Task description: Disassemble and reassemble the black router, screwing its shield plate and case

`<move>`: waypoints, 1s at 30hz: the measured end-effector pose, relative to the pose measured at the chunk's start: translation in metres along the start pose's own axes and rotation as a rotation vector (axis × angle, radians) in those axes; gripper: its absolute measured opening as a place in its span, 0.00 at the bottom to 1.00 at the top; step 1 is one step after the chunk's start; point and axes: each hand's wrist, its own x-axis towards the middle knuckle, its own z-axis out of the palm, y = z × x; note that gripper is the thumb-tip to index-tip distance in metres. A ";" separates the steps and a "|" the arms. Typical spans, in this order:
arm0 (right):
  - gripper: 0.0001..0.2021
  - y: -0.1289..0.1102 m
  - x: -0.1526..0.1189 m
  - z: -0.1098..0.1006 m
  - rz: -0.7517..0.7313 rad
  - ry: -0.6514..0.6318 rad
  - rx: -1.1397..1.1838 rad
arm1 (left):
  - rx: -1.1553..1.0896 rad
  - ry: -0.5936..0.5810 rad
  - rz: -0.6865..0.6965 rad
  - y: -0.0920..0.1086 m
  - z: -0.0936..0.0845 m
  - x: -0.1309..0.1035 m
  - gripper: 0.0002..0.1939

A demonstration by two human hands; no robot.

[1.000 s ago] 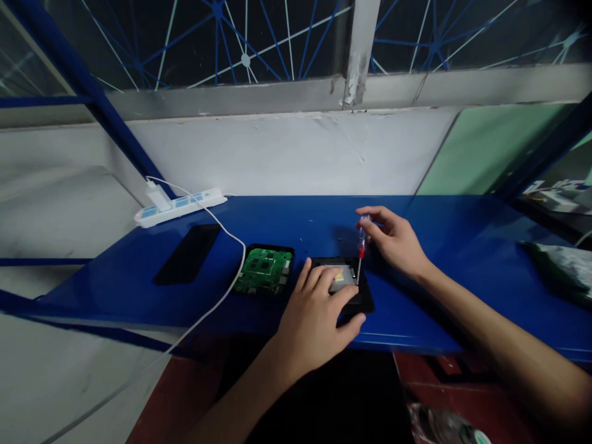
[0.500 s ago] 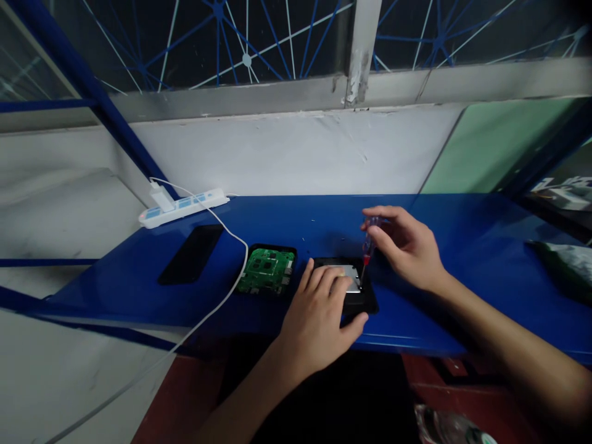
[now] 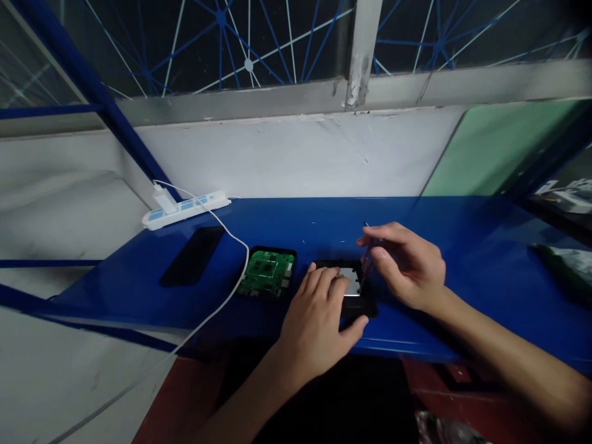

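My left hand (image 3: 314, 320) rests over a black plastic case half (image 3: 366, 308), its fingers stretched across a silver metal plate (image 3: 353, 285) set inside, with the thumb by the near edge. Between the thumb and fingers of my right hand (image 3: 407, 262) is a small screwdriver with a clear purplish handle (image 3: 367, 262). Its shaft points down to the plate's right edge; whether the tip sits in a screw is too small to tell. Left of my hands lies another black case half with a green circuit board (image 3: 266, 271) in it.
A black flat panel (image 3: 192, 256) lies on the blue table (image 3: 272, 219) at left. Behind it stands a white power strip (image 3: 185, 211) with a plugged-in charger. Its white cable (image 3: 226, 296) runs past the board and off the front edge. Tiny bits lie behind the case.
My right hand has shifted slightly down and right and its grip on the screwdriver has turned a little. My left hand stays on the case.
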 end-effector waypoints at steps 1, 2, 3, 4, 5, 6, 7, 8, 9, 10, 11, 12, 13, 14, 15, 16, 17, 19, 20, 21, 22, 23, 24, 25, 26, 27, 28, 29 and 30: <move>0.23 0.000 -0.001 0.001 -0.002 0.009 -0.004 | 0.019 0.002 0.008 0.000 -0.002 0.000 0.25; 0.23 0.001 -0.001 0.001 -0.002 0.012 -0.008 | 0.042 0.004 0.020 -0.002 -0.005 -0.001 0.25; 0.23 0.001 -0.001 0.001 -0.002 0.013 -0.012 | 0.067 0.008 0.033 -0.004 -0.009 0.000 0.25; 0.23 0.001 -0.001 0.001 -0.003 0.009 -0.015 | 0.092 0.005 0.042 -0.008 -0.014 0.000 0.26; 0.23 0.001 -0.001 0.000 -0.006 0.003 -0.018 | 0.111 0.004 0.048 -0.013 -0.020 0.001 0.26; 0.22 0.001 0.000 0.000 -0.009 -0.007 -0.021 | 0.129 0.003 0.059 -0.019 -0.026 0.002 0.26; 0.22 0.000 0.000 0.000 -0.012 -0.015 -0.023 | 0.150 -0.011 0.066 -0.026 -0.032 0.003 0.27; 0.22 0.000 0.001 -0.001 -0.015 -0.020 -0.026 | 0.163 -0.047 0.080 -0.033 -0.037 0.004 0.28; 0.22 -0.001 0.001 -0.001 -0.014 -0.024 -0.034 | 0.166 -0.098 0.102 -0.040 -0.040 0.004 0.29; 0.23 -0.003 0.001 -0.001 -0.011 -0.026 -0.048 | 0.160 -0.130 0.104 -0.045 -0.043 0.005 0.30; 0.23 -0.004 0.002 -0.001 -0.007 -0.023 -0.068 | 0.145 -0.161 0.103 -0.050 -0.044 0.005 0.32; 0.24 -0.004 0.002 0.000 -0.003 -0.022 -0.090 | 0.123 -0.189 0.113 -0.054 -0.044 0.004 0.35; 0.24 -0.005 0.001 0.000 0.002 -0.023 -0.109 | 0.104 -0.208 0.117 -0.056 -0.043 0.004 0.38; 0.25 -0.005 0.001 0.001 0.010 -0.025 -0.122 | 0.091 -0.220 0.120 -0.057 -0.041 0.003 0.39; 0.25 -0.005 0.000 0.002 0.018 -0.023 -0.125 | 0.084 -0.224 0.122 -0.057 -0.039 0.002 0.40; 0.25 -0.004 0.000 0.002 0.027 -0.016 -0.122 | 0.083 -0.222 0.119 -0.056 -0.037 0.001 0.40; 0.26 -0.003 -0.001 0.003 0.036 -0.009 -0.119 | 0.084 -0.213 0.113 -0.055 -0.036 0.001 0.40; 0.25 0.000 -0.002 0.004 0.044 0.008 -0.128 | 0.085 -0.198 0.102 -0.054 -0.033 0.000 0.39; 0.24 0.002 -0.003 0.004 0.039 0.017 -0.136 | 0.084 -0.194 0.098 -0.053 -0.032 0.000 0.39; 0.23 0.004 -0.003 0.004 0.036 0.024 -0.144 | 0.085 -0.190 0.094 -0.053 -0.032 0.000 0.39; 0.22 0.005 -0.003 0.004 0.034 0.029 -0.145 | 0.087 -0.187 0.091 -0.053 -0.032 0.000 0.39; 0.20 0.006 -0.003 0.004 0.030 0.034 -0.135 | 0.089 -0.185 0.091 -0.053 -0.032 -0.001 0.38; 0.18 0.006 -0.003 0.004 0.028 0.042 -0.116 | 0.091 -0.182 0.094 -0.053 -0.032 -0.001 0.38; 0.16 0.006 -0.003 0.004 0.033 0.050 -0.096 | 0.093 -0.175 0.098 -0.053 -0.032 -0.001 0.38; 0.16 0.005 -0.003 0.004 0.048 0.057 -0.076 | 0.095 -0.169 0.102 -0.053 -0.032 -0.001 0.38; 0.16 0.003 -0.003 0.004 0.068 0.061 -0.057 | 0.096 -0.164 0.104 -0.053 -0.031 -0.002 0.38; 0.17 0.002 -0.003 0.004 0.085 0.062 -0.047 | 0.096 -0.159 0.103 -0.053 -0.031 -0.002 0.38; 0.18 0.000 -0.002 0.004 0.099 0.057 -0.051 | 0.096 -0.153 0.099 -0.053 -0.031 -0.003 0.37; 0.19 -0.001 -0.002 0.004 0.107 0.048 -0.066 | 0.096 -0.146 0.096 -0.053 -0.030 -0.003 0.36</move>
